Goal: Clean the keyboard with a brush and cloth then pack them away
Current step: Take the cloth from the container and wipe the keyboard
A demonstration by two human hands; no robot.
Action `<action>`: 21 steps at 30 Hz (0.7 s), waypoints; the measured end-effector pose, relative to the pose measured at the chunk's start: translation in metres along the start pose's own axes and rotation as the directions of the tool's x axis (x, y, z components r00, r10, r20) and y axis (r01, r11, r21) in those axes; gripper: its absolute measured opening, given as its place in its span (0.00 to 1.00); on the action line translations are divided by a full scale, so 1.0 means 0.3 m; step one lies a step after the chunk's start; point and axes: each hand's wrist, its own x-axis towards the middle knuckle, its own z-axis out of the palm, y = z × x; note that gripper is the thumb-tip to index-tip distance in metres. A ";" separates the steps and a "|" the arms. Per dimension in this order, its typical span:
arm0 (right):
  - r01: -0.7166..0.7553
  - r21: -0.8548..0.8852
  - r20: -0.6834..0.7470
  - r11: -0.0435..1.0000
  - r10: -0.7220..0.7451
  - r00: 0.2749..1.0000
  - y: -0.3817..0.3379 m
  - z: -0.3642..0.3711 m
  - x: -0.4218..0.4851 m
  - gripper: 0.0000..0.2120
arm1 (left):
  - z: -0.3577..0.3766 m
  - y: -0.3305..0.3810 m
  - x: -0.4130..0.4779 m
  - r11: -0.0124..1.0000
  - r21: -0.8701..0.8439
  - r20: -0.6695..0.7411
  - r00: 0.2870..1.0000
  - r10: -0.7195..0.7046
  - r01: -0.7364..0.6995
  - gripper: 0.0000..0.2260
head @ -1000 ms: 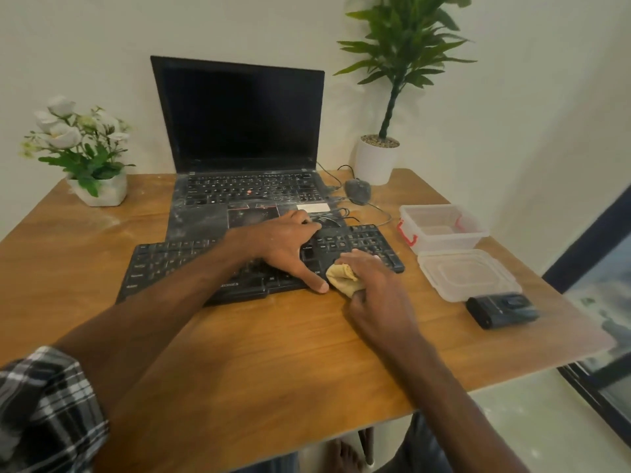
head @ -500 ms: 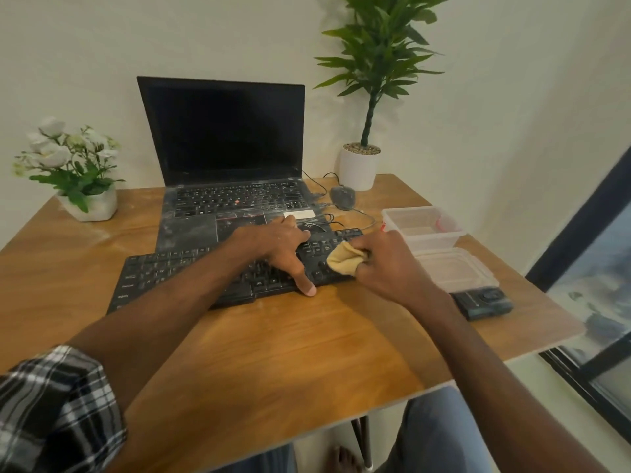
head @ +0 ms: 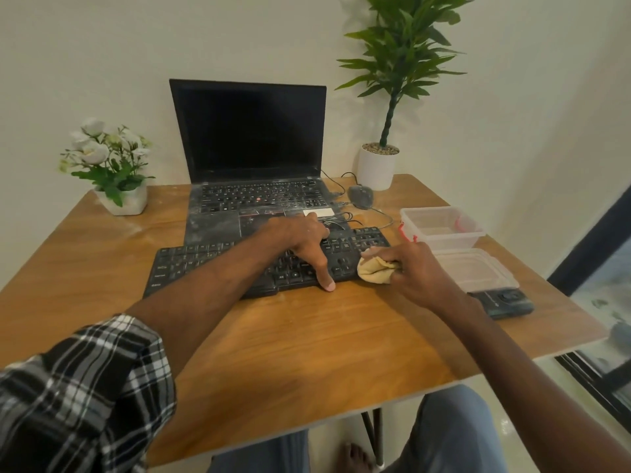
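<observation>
Head view: we brace the keyboard (head: 211,264) with our left hand (head: 300,240), fingers spread flat on the keys and thumb at the near edge. At its 3 o'clock our right hand (head: 420,271) grips the bunched cloth (head: 374,269) at the keyboard's right end, which we judge to be the wiping step. The next move calls for light strokes across the keys toward 9 o'clock. Packing into the clear box (head: 444,238), at 1 o'clock of the right hand, comes after, and we cannot pick out the brush.

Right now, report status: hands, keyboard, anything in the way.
Left hand pressing on keyboard. Right hand grips cloth at keyboard's right end. Loose cables at keyboard's back edge.
</observation>
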 end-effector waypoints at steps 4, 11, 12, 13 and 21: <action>-0.073 -0.094 0.029 0.993 0.076 0.997 -0.020 -0.008 -0.019 0.18 | 0.002 0.003 0.001 1.000 0.004 -0.015 1.000 -0.004 0.004 0.65; -0.168 -0.244 -0.002 0.955 0.173 0.985 -0.034 -0.103 0.041 0.16 | 0.005 0.006 -0.002 1.000 -0.004 -0.018 1.000 -0.007 0.007 0.66; -0.141 -0.187 -0.033 0.972 0.137 0.990 -0.041 -0.083 0.047 0.17 | 0.003 0.007 -0.001 1.000 0.002 -0.017 1.000 -0.006 0.006 0.66; -0.096 -0.137 -0.020 0.986 0.094 0.995 -0.047 -0.055 0.050 0.18 | 0.003 0.008 0.000 1.000 0.008 -0.017 1.000 -0.007 0.007 0.66; -0.108 -0.101 0.014 0.989 0.109 0.994 0.037 -0.026 0.037 0.20 | 0.006 -0.004 -0.002 1.000 0.010 -0.028 1.000 0.014 -0.014 0.68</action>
